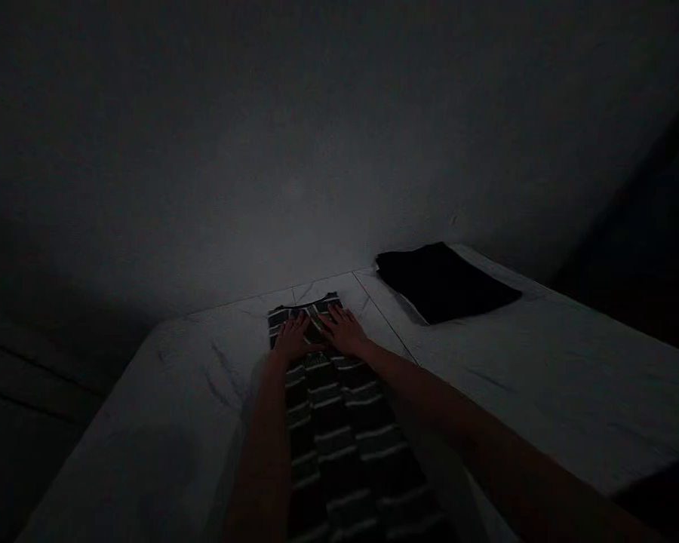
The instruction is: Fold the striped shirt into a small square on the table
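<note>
**Both hands flat on a striped cloth**

The left hand (292, 337) and right hand (343, 329) lie open, fingers spread, side by side and pressing the far end of a striped cloth (339, 437), seemingly to smooth it. It runs lengthwise down the pale table (164, 422). Farther right lies a folded black cloth (444, 280), set apart.

Dark garment (339, 422) with pale stripes; black folded cloth (444, 280); whitish bed (543, 377).
</note>
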`<state>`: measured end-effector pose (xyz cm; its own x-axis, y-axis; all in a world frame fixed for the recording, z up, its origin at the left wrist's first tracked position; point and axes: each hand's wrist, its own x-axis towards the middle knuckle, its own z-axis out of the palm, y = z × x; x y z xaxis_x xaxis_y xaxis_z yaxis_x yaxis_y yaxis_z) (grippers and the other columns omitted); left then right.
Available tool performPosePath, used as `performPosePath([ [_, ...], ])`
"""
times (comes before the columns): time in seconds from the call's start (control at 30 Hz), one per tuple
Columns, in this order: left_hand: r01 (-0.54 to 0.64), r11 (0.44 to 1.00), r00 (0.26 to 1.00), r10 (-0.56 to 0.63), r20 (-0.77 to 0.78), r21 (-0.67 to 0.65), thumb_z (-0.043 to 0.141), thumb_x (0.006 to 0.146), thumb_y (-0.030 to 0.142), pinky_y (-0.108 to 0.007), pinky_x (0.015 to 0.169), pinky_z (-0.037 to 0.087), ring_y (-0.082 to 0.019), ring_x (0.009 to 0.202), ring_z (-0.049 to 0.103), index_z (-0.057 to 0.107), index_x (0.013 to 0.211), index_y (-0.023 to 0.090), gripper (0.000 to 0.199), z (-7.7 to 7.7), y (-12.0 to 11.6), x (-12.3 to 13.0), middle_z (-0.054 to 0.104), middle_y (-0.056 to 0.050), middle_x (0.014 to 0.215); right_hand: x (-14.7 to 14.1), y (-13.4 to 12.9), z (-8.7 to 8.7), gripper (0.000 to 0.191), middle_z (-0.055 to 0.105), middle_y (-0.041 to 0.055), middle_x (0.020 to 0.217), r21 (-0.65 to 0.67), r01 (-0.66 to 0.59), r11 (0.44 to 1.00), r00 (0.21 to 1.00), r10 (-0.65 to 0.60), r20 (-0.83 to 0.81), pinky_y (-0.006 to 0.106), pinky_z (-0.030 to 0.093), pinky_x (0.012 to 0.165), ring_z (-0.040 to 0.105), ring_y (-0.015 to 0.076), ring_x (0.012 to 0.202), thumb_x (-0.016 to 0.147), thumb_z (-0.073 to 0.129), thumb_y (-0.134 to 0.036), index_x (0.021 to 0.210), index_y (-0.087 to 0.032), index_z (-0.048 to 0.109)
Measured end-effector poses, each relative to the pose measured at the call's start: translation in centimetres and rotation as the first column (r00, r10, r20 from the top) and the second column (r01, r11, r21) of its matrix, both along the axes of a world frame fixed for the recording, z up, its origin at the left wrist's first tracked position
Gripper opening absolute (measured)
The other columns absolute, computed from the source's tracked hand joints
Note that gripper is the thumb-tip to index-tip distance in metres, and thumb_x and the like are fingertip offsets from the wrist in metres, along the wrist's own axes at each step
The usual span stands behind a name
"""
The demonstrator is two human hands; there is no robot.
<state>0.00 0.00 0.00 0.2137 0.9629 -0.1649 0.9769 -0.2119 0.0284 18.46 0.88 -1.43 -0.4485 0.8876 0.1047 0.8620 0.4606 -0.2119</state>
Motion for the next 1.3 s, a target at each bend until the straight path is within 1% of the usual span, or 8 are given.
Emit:
performPosePath([
  [0.2,-0.003,1.000,1.000,0.003,0.007,-0.006,0.042,0.075,0.086,-0.056,0.118,0.018,-0.041,0.149,0.011,0.016,0.157,0.025,0.105,-0.2,0.2,-0.3,0.007,-0.010,0.164,0.2,-0.2,0.6,0.059,0.019,0.0132,0.162,-0.009,-0.006,1.000,1.000,0.006,-0.016,0.052,0.016,0.118,0.017,0.0301,0.149,0.101,0.031,-0.052,0.154,-0.026,0.029],
  [0.4,-0.014,0.998,0.998,0.011,-0.060,-0.054,0.045,0.074,0.085,-0.058,0.117,0.018,-0.042,0.149,0.008,0.011,0.158,0.024,0.109,0.5,0.2,0.1,0.003,-0.013,0.164,0.7,-2.0,0.2,0.061,0.026,0.0179,0.159,0.033,-0.106,0.994,0.994,0.106,-0.005,0.049,0.015,0.120,0.020,0.0293,0.149,0.102,0.032,-0.045,0.153,-0.012,0.032],
  [0.73,0.006,0.999,0.993,-0.013,-0.118,-0.052,0.052,0.082,0.072,-0.058,0.117,0.019,-0.042,0.149,0.013,0.020,0.157,0.018,0.097,2.7,-0.3,1.7,0.011,-0.018,0.163,5.1,-12.3,-0.5,0.072,0.024,0.0209,0.159,0.044,-0.308,0.950,0.950,0.309,-0.036,0.049,0.018,0.121,0.019,0.0323,0.148,0.099,0.039,-0.052,0.152,-0.004,0.028],
  [0.83,0.169,0.981,0.984,-0.162,-0.076,0.095,0.040,0.093,0.062,-0.055,0.119,0.015,-0.036,0.150,0.016,0.030,0.153,0.019,0.075,2.5,-1.7,4.7,0.023,-0.014,0.161,6.3,-15.6,-0.3,0.076,0.021,0.0221,0.160,0.035,-0.339,0.940,0.938,0.341,-0.066,0.050,0.018,0.121,0.017,0.0326,0.149,0.097,0.043,-0.055,0.152,-0.004,0.028],
  [0.93,0.416,0.882,0.906,-0.424,-0.014,0.221,0.031,0.099,0.055,-0.048,0.118,0.023,-0.030,0.148,0.025,0.032,0.153,0.024,0.062,1.2,-4.7,8.5,0.030,-0.010,0.160,7.3,-18.3,-0.2,0.079,0.023,0.0244,0.159,0.011,-0.356,0.934,0.931,0.356,-0.085,0.051,0.019,0.121,0.017,0.0337,0.149,0.097,0.043,-0.057,0.151,-0.001,0.029],
  [1.0,0.499,0.839,0.859,-0.513,0.005,0.217,0.030,0.100,0.054,-0.048,0.118,0.025,-0.029,0.148,0.025,0.031,0.153,0.028,0.059,0.0,-6.8,10.3,0.028,-0.008,0.161,7.8,-19.8,0.0,0.081,0.026,0.0254,0.157,0.006,-0.371,0.929,0.923,0.369,-0.106,0.051,0.018,0.121,0.017,0.0346,0.149,0.096,0.043,-0.057,0.151,0.001,0.029],
  [1.17,0.532,0.811,0.837,-0.547,-0.007,0.242,0.028,0.100,0.055,-0.049,0.118,0.022,-0.029,0.149,0.021,0.030,0.153,0.030,0.058,-1.3,-8.8,10.9,0.026,-0.007,0.162,9.0,-23.1,0.3,0.079,0.017,0.0247,0.160,-0.030,-0.404,0.914,0.907,0.396,-0.141,0.053,0.017,0.121,0.010,0.0335,0.150,0.097,0.043,-0.055,0.153,-0.002,0.025],
  [1.3,0.533,0.810,0.838,-0.546,-0.016,0.247,0.025,0.100,0.055,-0.048,0.119,0.019,-0.028,0.150,0.020,0.027,0.154,0.027,0.061,-1.1,-8.6,10.4,0.024,-0.008,0.162,9.9,-25.1,0.8,0.080,0.009,0.0219,0.162,-0.075,-0.525,0.848,0.846,0.510,-0.154,0.052,0.011,0.121,0.002,0.0315,0.151,0.097,0.042,-0.055,0.155,-0.005,0.019],
])
